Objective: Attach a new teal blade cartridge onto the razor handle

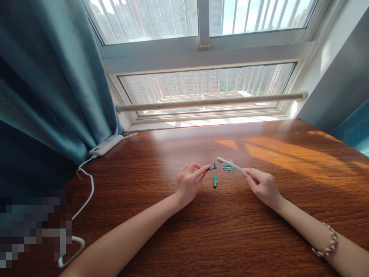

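My left hand (190,182) is closed, pinching a dark razor handle (211,167) whose metal head end points right. My right hand (263,186) is closed round the end of a slim white brush (232,165), which looks like a toothbrush. The brush's bristled tip reaches left, close to the razor handle's head; whether they touch I cannot tell. Just below them on the table lies a loose black and green razor cartridge (215,181). Partly behind the brush sits a clear tray of green razor cartridges (228,169).
Both forearms reach over the brown wooden table (184,238). At the left back edge lies a white power bank (106,145) with a white cable (91,184). A blue-green curtain (57,77) hangs at the left. A window with a rail (210,103) stands behind.
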The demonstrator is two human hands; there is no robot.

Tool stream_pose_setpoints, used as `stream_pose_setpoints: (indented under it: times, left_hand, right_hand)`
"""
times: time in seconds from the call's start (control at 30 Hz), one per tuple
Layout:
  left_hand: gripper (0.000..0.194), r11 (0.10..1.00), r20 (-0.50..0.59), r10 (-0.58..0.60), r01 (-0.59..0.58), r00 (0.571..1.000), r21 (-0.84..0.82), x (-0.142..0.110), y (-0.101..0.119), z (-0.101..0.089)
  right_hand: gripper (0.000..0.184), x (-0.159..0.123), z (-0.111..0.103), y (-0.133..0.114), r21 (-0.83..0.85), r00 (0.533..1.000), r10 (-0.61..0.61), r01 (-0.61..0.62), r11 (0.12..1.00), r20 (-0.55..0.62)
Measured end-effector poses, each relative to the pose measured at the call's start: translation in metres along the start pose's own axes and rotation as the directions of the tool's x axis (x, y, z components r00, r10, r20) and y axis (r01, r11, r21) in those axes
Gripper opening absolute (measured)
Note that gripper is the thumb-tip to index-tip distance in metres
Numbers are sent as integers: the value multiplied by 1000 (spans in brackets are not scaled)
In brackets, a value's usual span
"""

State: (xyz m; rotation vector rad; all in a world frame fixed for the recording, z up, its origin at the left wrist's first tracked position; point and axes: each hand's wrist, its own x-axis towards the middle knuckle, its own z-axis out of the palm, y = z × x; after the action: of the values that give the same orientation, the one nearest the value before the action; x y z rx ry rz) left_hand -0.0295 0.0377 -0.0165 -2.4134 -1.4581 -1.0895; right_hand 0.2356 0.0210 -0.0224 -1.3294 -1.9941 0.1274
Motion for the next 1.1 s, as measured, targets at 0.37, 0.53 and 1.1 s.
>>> stream_pose_setpoints:
  times: [0.37,0.53,1.1]
  left_hand:
    - [25,999,-38,49,-50,998,-8,0,1,1]
    - [26,999,-38,44,-45,998,-24,-1,2,0]
    - [37,250,654,-206,685,728,-684,2,28,-7]
  right_hand:
    - [24,0,1,3,54,998,-51,52,997,-24]
    - [24,0,1,3,-24,999,-29,29,999,25]
    - [38,-4,-1,-5,-44,927,-330,343,938,180]
